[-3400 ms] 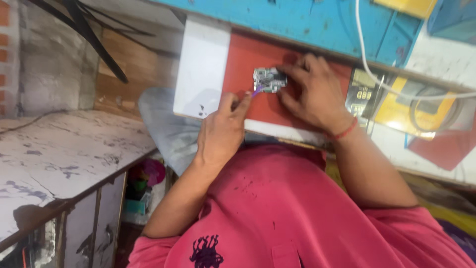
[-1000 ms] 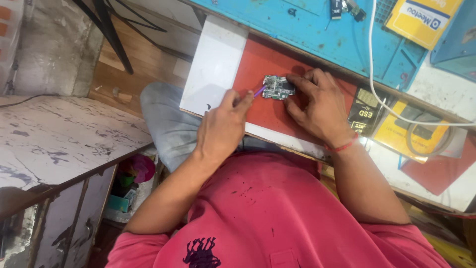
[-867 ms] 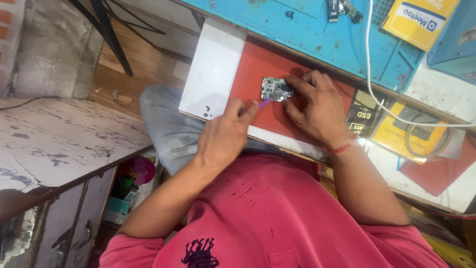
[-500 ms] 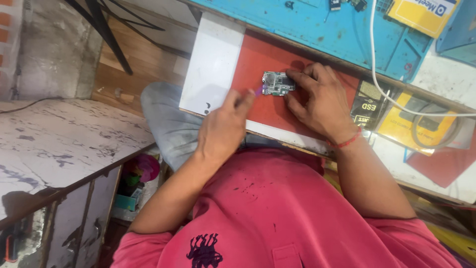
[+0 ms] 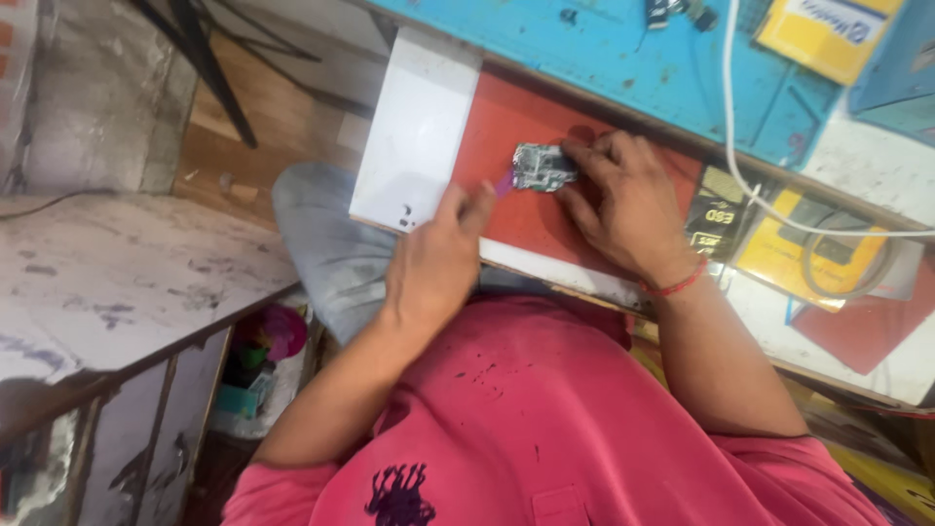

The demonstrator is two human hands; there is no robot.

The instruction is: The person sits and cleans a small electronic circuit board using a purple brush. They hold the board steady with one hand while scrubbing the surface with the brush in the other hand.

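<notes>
A small silvery circuit board (image 5: 539, 167) lies on a red mat (image 5: 516, 219) at the near edge of the bench. My right hand (image 5: 623, 209) presses its fingertips on the board's right side and pins it down. My left hand (image 5: 438, 263) pinches a thin purple tool (image 5: 503, 183) whose tip meets the board's left edge. A red thread circles my right wrist. My red shirt fills the bottom of the view.
A white panel (image 5: 414, 127) adjoins the mat on the left. Behind lie a blue work mat (image 5: 623, 58), a white cable (image 5: 750, 185), yellow boxes (image 5: 828, 34) and a small dark gadget (image 5: 716, 209). A worn white table (image 5: 107, 292) stands to the left, beside my grey-trousered knee (image 5: 326, 244).
Both hands stay on the board, with the purple tool shifting slightly at its left edge. The camera view has drifted a little.
</notes>
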